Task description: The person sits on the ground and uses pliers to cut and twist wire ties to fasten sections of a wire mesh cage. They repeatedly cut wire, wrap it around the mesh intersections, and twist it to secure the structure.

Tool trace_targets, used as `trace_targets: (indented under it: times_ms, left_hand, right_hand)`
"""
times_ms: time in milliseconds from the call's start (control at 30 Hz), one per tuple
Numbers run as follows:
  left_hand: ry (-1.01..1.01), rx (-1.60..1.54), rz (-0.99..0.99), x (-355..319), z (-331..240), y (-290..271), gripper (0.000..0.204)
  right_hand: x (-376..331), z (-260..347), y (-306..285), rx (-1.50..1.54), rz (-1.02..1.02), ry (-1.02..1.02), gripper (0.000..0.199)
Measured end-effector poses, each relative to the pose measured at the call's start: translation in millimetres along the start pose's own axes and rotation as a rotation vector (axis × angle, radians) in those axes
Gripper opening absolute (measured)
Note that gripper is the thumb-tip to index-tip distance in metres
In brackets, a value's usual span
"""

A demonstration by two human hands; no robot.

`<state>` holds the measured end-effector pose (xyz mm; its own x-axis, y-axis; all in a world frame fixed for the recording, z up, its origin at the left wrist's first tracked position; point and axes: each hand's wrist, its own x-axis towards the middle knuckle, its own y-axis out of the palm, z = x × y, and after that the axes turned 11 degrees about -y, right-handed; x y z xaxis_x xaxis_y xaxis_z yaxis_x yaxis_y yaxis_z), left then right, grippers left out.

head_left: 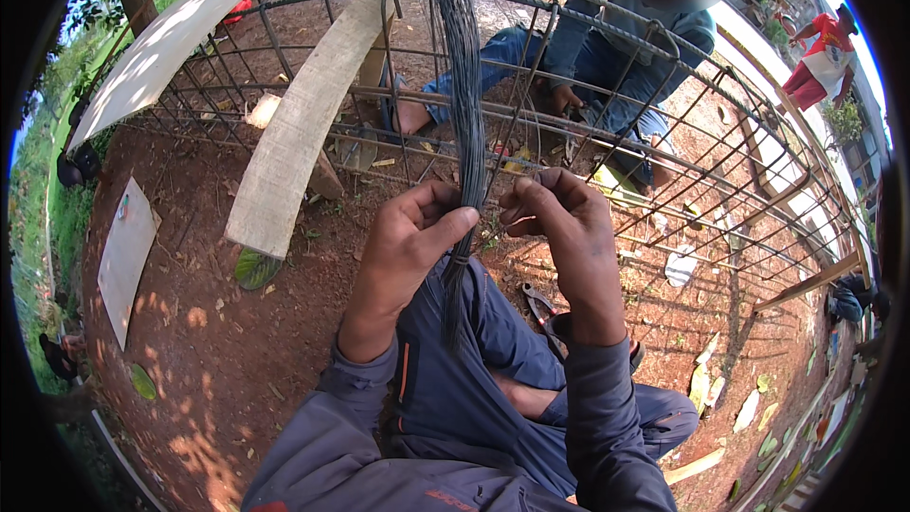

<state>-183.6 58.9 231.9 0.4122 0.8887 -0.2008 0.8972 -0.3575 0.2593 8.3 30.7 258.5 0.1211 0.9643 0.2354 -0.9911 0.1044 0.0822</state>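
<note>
A long bundle of thin dark tie wire stands upright in front of me, its top resting near the upper bar of a steel rebar cage. My left hand is closed around the bundle's lower part, thumb and fingers pinching it. Below that grip the bundle is bound with a band, and its lower end hangs over my trouser leg. Just to the right of the bundle is my right hand, with thumb and fingers pinched together. What it holds, if anything, is too fine to make out.
Red-handled pliers lie beside my leg. A wooden plank leans on the cage at left; a pale board lies on the soil. Beyond the cage a co-worker sits with hands low. Another person is at far right.
</note>
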Motion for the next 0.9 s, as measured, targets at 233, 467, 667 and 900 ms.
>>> trace_targets:
  times_ms: [233, 467, 667, 900]
  left_hand:
    - [0.025, -0.061, 0.038, -0.4, 0.0, 4.1, 0.019]
    - [0.039, -0.042, 0.002, -4.6, -1.9, 4.1, 0.029]
    - [0.078, -0.038, -0.028, -6.1, 0.4, 10.1, 0.026]
    - [0.043, -0.082, -0.01, -10.5, -0.4, 33.4, 0.027]
  right_hand:
    - [9.1, 2.0, 1.1, 0.137, 0.009, 0.044, 0.024]
    - [51.8, 23.0, -3.7, 0.261, -0.087, -0.087, 0.03]
    - [75.9, 70.7, -34.7, 0.404, -0.096, -0.193, 0.032]
    - [6.2, 60.0, -29.0, 0.301, -0.049, 0.03, 0.04]
